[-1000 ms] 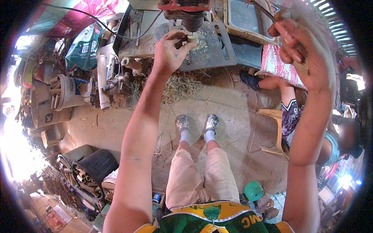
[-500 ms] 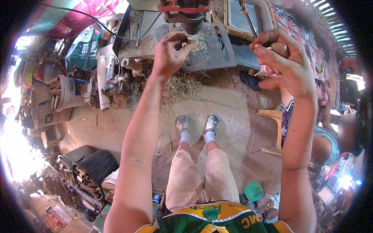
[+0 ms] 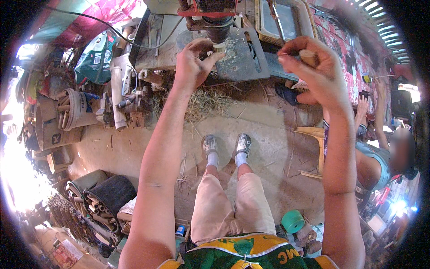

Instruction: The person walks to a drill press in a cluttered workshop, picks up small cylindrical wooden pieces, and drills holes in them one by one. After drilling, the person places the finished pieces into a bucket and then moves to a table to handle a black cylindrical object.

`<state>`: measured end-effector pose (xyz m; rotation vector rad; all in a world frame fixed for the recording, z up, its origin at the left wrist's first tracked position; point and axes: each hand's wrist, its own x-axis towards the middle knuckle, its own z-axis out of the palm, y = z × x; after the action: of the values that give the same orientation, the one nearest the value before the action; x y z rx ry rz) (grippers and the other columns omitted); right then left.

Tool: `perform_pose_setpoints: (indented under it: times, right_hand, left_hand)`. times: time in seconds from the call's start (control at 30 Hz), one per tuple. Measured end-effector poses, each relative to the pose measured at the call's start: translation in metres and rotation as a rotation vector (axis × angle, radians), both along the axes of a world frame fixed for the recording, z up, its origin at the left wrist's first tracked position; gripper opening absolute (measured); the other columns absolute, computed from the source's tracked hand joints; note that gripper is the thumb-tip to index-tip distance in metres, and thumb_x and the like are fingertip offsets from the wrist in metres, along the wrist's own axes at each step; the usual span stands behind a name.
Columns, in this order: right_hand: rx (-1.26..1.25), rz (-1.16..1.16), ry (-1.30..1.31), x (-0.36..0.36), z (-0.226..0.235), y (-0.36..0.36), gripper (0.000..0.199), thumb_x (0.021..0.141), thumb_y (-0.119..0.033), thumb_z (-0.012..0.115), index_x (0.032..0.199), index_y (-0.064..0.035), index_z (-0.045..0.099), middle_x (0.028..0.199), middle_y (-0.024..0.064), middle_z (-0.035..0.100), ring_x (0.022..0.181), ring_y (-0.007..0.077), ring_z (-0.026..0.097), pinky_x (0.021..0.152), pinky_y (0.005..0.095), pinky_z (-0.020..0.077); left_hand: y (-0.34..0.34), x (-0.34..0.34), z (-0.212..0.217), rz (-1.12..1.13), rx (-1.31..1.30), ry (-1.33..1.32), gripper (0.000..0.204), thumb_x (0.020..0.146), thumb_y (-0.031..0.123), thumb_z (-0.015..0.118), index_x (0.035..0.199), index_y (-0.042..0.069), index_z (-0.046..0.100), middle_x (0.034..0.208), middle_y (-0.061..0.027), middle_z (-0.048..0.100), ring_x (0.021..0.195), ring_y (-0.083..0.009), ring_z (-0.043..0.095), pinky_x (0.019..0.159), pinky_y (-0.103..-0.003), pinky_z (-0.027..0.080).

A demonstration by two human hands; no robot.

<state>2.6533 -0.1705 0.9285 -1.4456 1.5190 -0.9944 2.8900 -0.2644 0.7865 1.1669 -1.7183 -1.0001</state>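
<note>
My left hand (image 3: 197,58) pinches a short, pale round wooden piece (image 3: 218,48) between thumb and fingers. It holds this piece on the dark metal worktable (image 3: 237,69), directly under the dark chuck (image 3: 218,31) of a red-framed drill press (image 3: 188,11). Shavings lie around the piece. Farther right and raised, my right hand (image 3: 313,67) is curled round a wooden cylinder whose round end (image 3: 308,57) shows between the fingers. A metal lever rod (image 3: 277,22) runs down from the top edge to these fingers; whether it joins the cylinder is hidden.
A pale-rimmed tray (image 3: 257,22) stands behind the rod. Shavings (image 3: 206,103) heap under the worktable. Buckets (image 3: 109,193) of bamboo pieces stand at the left. To the right, a seated co-worker (image 3: 374,166) is beside a wooden chair (image 3: 313,130).
My right hand has shifted left and slightly down with the wooden cylinder, and the lever rod has swung a little left. My left hand stays at the piece under the chuck.
</note>
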Motion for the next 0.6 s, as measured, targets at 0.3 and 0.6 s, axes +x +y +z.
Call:
perform_pose_setpoints:
  times: [0.3, 0.6]
  right_hand:
    - [-0.201, 0.081, 0.16, -0.021, 0.034, -0.007, 0.018, 0.088, -0.018, 0.072, 0.1, -0.0062, 0.065, 0.084, 0.0017, 0.065, 0.067, 0.0052, 0.052, 0.058, 0.0204, 0.0421]
    - [-0.108, 0.012, 0.321, -0.013, -0.034, -0.03, 0.023, 0.081, -0.023, 0.079, 0.094, -0.0068, 0.069, 0.065, 0.0018, 0.061, 0.062, 0.0089, 0.053, 0.059, 0.0293, 0.0438]
  left_hand:
    - [-0.005, 0.002, -0.016, 0.027, -0.177, -0.128, 0.031, 0.074, 0.015, 0.085, 0.099, 0.0, 0.072, 0.101, -0.0104, 0.072, 0.092, -0.0192, 0.068, 0.082, -0.03, 0.053]
    - [0.001, 0.002, -0.01, 0.08, -0.159, -0.144, 0.031, 0.073, 0.016, 0.086, 0.097, 0.002, 0.072, 0.103, -0.0126, 0.072, 0.096, -0.0208, 0.069, 0.085, -0.033, 0.053]
